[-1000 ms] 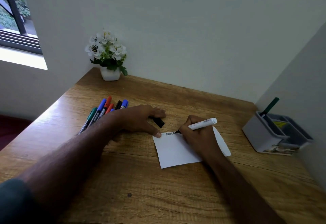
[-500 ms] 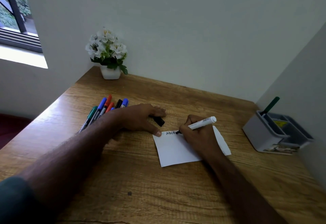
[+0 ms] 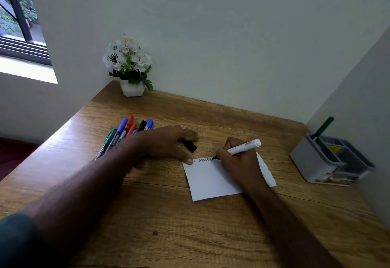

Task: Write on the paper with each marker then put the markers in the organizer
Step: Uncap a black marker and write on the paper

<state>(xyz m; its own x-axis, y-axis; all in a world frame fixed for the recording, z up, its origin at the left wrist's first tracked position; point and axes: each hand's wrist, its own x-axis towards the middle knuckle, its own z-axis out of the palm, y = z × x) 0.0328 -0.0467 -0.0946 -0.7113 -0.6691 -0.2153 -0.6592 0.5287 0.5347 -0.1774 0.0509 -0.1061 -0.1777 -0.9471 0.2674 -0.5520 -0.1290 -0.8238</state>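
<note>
A person sits at a wooden desk (image 3: 147, 215) set in a corner. Their right hand (image 3: 238, 162) curls around a white marker (image 3: 242, 148), its black tip touching a small white paper (image 3: 209, 181) beside the letters "ABCD" along the far edge. Their left hand (image 3: 166, 143) lies flat with fingers spread, thumb pressing the paper's far left corner. A black cap (image 3: 190, 146) lies just beside that hand. Further left, a cluster of capped markers (image 3: 124, 130) rests on the desk. At the far right, a grey organizer (image 3: 312, 160) holds one green marker (image 3: 322, 127) upright. A potted white flower (image 3: 129, 67) stands in the far corner
</note>
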